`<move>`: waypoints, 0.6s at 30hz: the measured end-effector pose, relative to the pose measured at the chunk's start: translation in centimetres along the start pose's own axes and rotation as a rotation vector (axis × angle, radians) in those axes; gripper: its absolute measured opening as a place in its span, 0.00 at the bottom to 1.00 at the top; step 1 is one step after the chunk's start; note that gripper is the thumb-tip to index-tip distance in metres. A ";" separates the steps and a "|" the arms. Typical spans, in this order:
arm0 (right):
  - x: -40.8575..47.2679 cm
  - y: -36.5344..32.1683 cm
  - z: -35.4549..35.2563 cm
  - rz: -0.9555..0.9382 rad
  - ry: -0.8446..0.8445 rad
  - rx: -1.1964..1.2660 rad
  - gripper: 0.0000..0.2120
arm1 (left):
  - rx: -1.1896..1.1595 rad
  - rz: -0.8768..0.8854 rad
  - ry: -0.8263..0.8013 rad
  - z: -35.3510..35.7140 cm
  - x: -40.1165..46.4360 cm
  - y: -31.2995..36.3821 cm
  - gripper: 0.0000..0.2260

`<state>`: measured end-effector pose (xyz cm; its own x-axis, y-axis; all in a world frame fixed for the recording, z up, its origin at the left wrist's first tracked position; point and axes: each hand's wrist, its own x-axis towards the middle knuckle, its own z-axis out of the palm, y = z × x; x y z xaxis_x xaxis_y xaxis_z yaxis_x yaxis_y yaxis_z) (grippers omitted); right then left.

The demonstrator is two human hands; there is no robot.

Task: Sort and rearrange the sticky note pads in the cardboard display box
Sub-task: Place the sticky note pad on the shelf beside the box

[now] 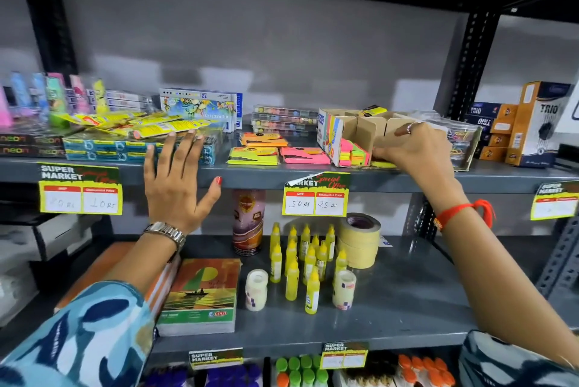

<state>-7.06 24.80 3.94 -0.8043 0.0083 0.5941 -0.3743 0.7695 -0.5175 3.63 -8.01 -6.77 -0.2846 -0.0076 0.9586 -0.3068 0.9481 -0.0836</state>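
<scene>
A cardboard display box (363, 128) with dividers lies on the upper shelf, with neon pink, green and orange sticky notes (354, 153) in its left compartment. My right hand (416, 145) reaches into the box's front, its fingers closed on a yellow pad (383, 163) at the bottom. Loose sticky note pads lie left of the box: an orange pad (263, 139), a yellow-green pad (252, 156) and a pink pad (304, 155). A small yellow pad (372, 111) rests on top of the box at the back. My left hand (178, 180) hovers open in front of the shelf edge, empty.
The upper shelf (250, 172) also holds teal boxes (106, 148), yellow packets (138, 123), a crayon box (200, 109), clear bead cases (282, 119), a bag of rubber bands (460, 139) and Trio boxes (532, 126). Below stand glue bottles (307, 264), masking tape (360, 239), a notebook (200, 292).
</scene>
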 end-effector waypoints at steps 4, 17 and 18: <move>-0.9 -0.9 -1.2 0.016 0.242 0.142 0.27 | 0.017 -0.004 -0.008 0.0 0.0 0.0 0.29; -5.8 -11.2 4.7 -0.334 0.025 0.022 0.22 | -0.006 0.011 0.001 0.1 0.1 -0.2 0.28; -5.8 -11.4 5.3 -0.341 0.010 -0.042 0.21 | -0.004 0.012 -0.002 0.1 0.0 -0.3 0.28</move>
<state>-0.52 12.59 3.15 -0.6318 -0.2475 0.7346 -0.6012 0.7547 -0.2628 3.63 -8.34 -6.72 -0.2897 0.0029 0.9571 -0.2999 0.9493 -0.0937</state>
